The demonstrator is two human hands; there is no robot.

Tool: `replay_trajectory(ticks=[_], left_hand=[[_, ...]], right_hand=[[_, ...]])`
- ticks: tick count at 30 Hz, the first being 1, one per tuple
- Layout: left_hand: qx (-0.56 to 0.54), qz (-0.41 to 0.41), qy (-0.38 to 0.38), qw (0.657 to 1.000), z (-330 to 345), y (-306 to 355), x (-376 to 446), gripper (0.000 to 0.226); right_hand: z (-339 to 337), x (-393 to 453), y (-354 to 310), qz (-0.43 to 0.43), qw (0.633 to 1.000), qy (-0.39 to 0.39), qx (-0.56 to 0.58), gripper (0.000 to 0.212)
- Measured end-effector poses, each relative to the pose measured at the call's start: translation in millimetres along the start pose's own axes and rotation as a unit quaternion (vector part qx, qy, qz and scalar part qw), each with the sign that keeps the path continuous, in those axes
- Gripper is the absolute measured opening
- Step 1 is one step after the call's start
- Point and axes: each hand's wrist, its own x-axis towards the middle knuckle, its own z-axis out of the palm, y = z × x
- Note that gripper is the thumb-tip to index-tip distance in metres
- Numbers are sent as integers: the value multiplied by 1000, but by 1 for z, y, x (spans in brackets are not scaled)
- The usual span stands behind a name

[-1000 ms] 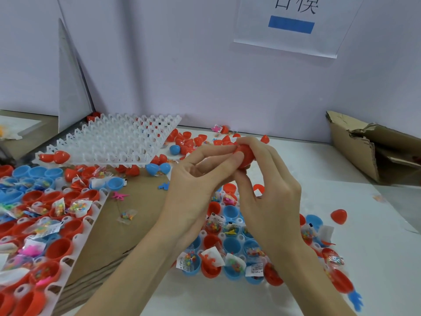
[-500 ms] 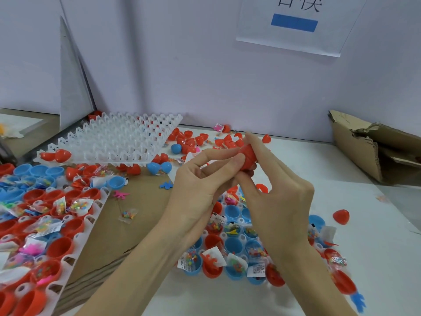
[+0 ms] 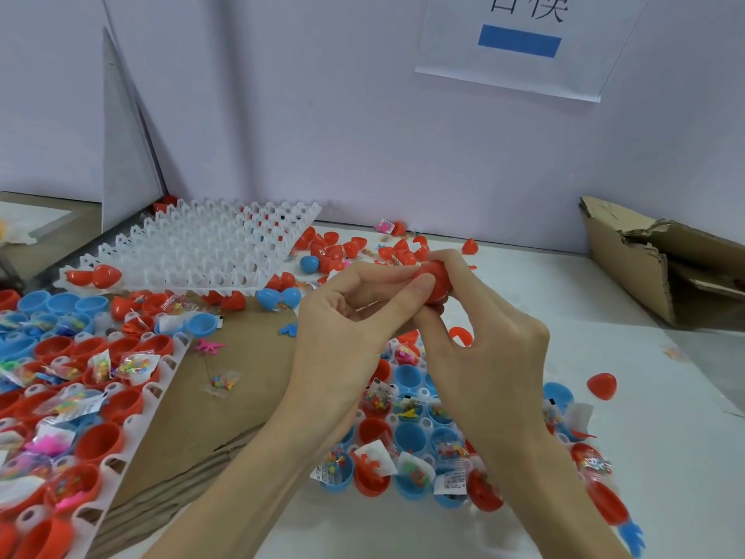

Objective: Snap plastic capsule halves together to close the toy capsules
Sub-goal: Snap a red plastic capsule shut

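Pinching red capsule [image 3: 433, 282], label unreadable

free: bare table [image 3: 604, 457] right | blocked: cardboard box [image 3: 645, 268] far right, empty tray [image 3: 201, 252] left

Empty tray [image 3: 201, 252] behind — filled tray [image 3: 403, 437] (under hands) in front

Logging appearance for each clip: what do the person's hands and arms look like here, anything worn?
Both forearms are bare up to the frame edge, with no sleeves in view. The left hand and right hand wear no gloves, rings, watch or bracelet that shows. Fingernails look short and unpainted. No markings or tape are visible.
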Motion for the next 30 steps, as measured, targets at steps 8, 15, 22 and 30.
replay_trajectory(ticks=[8, 15, 22, 30], left_hand=[[-70, -41, 7, 997, 1, 0, 0, 35], [-31, -3, 8, 999, 0, 3, -1, 25], [-11, 14, 7, 1000, 0, 5, -2, 19], [-4, 24, -13, 1000, -1, 3, -2, 24]], right_hand=[[1, 1, -1, -12, 1000, 13, 8, 49], [-4, 4, 0, -17, 1000, 15, 20, 50], [-2, 2, 1, -23, 999, 17, 27, 48], [0, 1, 0, -41, 999, 8, 22, 48]])
